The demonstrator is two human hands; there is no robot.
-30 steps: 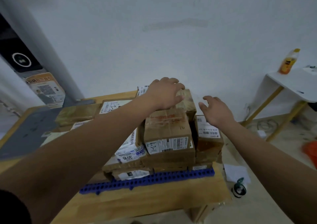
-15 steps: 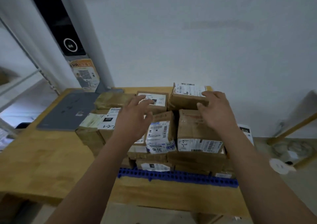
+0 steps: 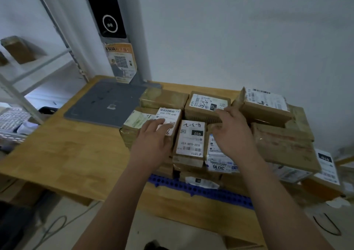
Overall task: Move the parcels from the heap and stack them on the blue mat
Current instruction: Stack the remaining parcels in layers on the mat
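Wooden counter [image 3: 67, 154], light grain. Nearest me: blue mat [image 3: 201, 189], front edge showing beneath the stack. On it: labelled cardboard parcels [image 3: 191, 140], several layers. My left hand [image 3: 153, 140]: fingers straight, flat on the parcel marked 220-270-040 [image 3: 169, 119], gripping nothing. My right hand [image 3: 233, 134]: fingers loosely spread over the stack's middle, holding nothing. Beyond, left: grey pad [image 3: 103, 104]. Behind: pale wall [image 3: 229, 39].

Brown cardboard parcels [image 3: 190, 140] sit stacked on the blue studded plastic mat [image 3: 201, 189], which lies at the near edge of the light wooden table [image 3: 67, 154], toward its right. Left of the stack and farther back, a flat grey square pad [image 3: 103, 104] lies on the table, with a tall black upright panel [image 3: 107, 10] rising behind it. A white metal shelf rack [image 3: 28, 71] stands farther left.
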